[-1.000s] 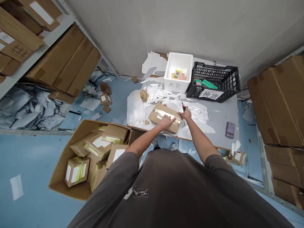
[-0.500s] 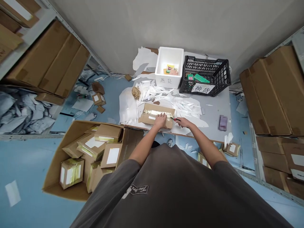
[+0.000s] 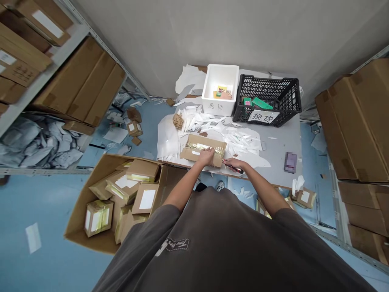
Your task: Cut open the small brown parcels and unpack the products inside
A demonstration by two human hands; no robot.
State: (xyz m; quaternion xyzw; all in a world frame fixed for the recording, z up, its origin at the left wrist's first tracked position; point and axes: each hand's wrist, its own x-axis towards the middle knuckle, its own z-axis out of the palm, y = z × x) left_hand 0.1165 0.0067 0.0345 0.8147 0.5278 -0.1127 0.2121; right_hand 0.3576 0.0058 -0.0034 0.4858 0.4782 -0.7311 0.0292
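Note:
A taped cardboard box (image 3: pixel 217 144) with white labels lies on the table among paper scraps. My left hand (image 3: pixel 207 156) holds it from above, fingers bent over its taped top and the wrist toward me. In my right hand (image 3: pixel 236 163) is a red and black box cutter (image 3: pixel 240 170), gripped with its front end at the box's right end. Whether the blade touches the cardboard is too small to tell.
White paper strips (image 3: pixel 243 140) and crumpled brown paper (image 3: pixel 178 121) litter the table. Behind stand a white bin (image 3: pixel 216 107) and a black crate (image 3: pixel 281 117). A large carton (image 3: pixel 74 225) of parcels is at left; shelves (image 3: pixel 71 34) flank both sides.
My right hand has drawn the box cutter toward me, from the tape near the box's right end to its near right edge. The left hand stays on the box. The view has shifted slightly.

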